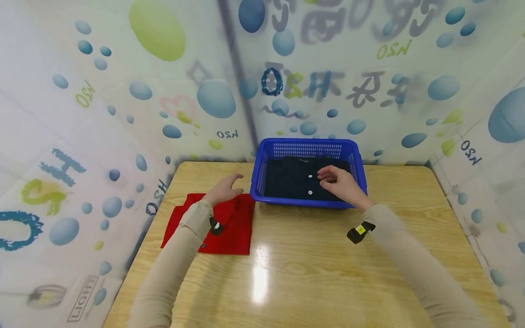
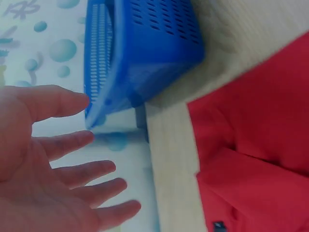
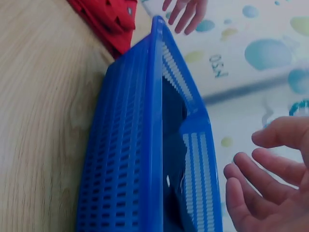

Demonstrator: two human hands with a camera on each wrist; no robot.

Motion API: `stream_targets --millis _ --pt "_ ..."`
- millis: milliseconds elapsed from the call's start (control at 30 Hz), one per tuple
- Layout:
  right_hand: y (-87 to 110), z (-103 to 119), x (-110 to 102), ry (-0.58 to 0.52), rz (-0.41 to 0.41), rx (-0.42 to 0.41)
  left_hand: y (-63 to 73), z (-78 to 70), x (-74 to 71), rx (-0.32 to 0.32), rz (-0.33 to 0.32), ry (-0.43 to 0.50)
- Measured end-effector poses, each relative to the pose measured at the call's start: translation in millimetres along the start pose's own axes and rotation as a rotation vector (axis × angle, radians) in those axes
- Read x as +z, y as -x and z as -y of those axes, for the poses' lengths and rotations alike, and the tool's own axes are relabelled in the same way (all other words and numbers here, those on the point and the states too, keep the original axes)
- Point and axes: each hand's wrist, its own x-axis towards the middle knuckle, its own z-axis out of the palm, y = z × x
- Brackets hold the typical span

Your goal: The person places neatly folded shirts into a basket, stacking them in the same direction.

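Note:
A blue plastic basket (image 1: 303,201) stands at the back of the table with a folded dark garment (image 1: 287,180) inside, two white buttons showing on it. My right hand (image 1: 340,182) hovers over the basket's right part, fingers loosely bent and holding nothing; the right wrist view shows this hand (image 3: 270,179) above the rim. To the basket's left lies a folded red garment (image 1: 234,232) with dark buttons. Over its back edge is my left hand (image 1: 224,189), fingers spread and holding nothing. In the left wrist view, that hand (image 2: 63,169) appears beside the basket's end (image 2: 149,63).
The wooden table (image 1: 311,273) reaches back to a wall covering (image 1: 197,59) printed with blue and green drops. Similar covering closes off the left and right sides. The left forearm passes over part of the red garment.

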Motion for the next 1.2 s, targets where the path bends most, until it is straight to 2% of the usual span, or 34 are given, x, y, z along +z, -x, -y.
stream_targets --millis 133,300,533,633,967,1200 --pt "0.9 10 10 -0.012 0.043 -0.051 9.9 13.8 6.7 -0.039 0.021 -0.02" --pt "3.1 15 22 -0.027 0.083 -0.115 20.9 28.2 14.8 -0.08 0.034 0.017" --pt "5.4 16 41 -0.016 0.12 -0.181 32.4 49.2 22.2 -0.061 0.026 0.07" --pt "6.4 18 49 -0.023 0.136 -0.221 38.1 55.2 23.6 -0.108 0.031 0.088" --pt "11.6 15 79 -0.045 0.222 -0.303 62.0 83.0 13.1 -0.178 0.001 0.07" --pt "16.2 11 104 -0.078 0.301 -0.293 78.5 103.8 6.4 -0.285 -0.038 0.067"
